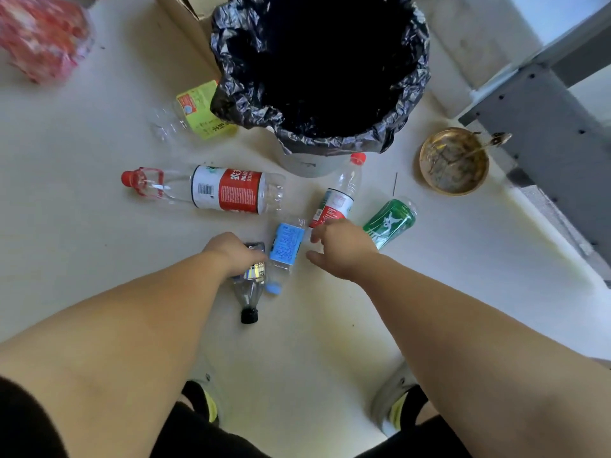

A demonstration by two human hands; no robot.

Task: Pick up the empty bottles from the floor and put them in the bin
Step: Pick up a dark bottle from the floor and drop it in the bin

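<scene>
Several empty plastic bottles lie on the pale floor in front of a bin (410,104) lined with a black bag. My left hand (231,252) is closed around a black-capped bottle (248,292). Right beside it lies a blue-label bottle (286,244). My right hand (344,247) hovers with fingers apart over the lower end of a small red-capped bottle (340,196), next to a green-label bottle (391,223). A large red-label bottle (215,190) lies to the left. A yellow-label bottle (195,112) rests against the bin.
A brass bowl (454,161) with a spoon sits right of the bin. A grey metal frame (545,104) stands at the far right. A cardboard box (185,14) is behind the bin, a red-patterned bag (39,34) at top left. My shoes (393,398) are below.
</scene>
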